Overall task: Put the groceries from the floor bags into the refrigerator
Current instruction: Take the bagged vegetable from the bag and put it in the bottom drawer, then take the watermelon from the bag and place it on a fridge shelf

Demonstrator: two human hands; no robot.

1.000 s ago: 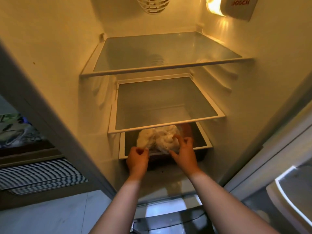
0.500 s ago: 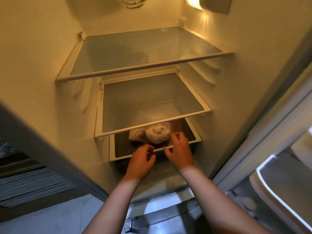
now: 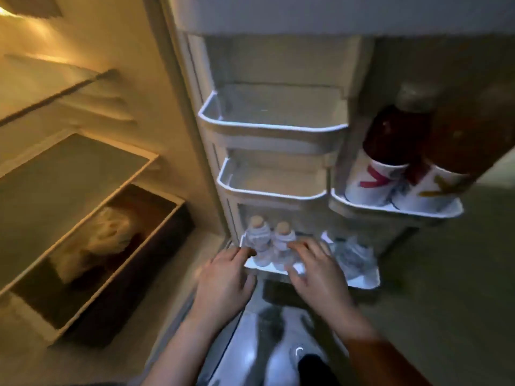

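The refrigerator stands open and the frame is blurred by motion. A white plastic bag lies in the dark bottom drawer at the left. My left hand and my right hand hover empty, fingers spread, in front of the lowest door bin. Two small water bottles with tan caps stand in that bin, just beyond my fingertips. A third bottle lies further right in the same bin.
Two bare door bins hang above the lowest one. Two large dark drink bottles with white labels fill a bin at the right. Glass shelves are at the left. Pale floor shows below my arms.
My view has swung right from the fridge interior to the door. Both hands have left the bottom drawer and now sit in front of the lowest door bin; the white bag stays in the drawer.
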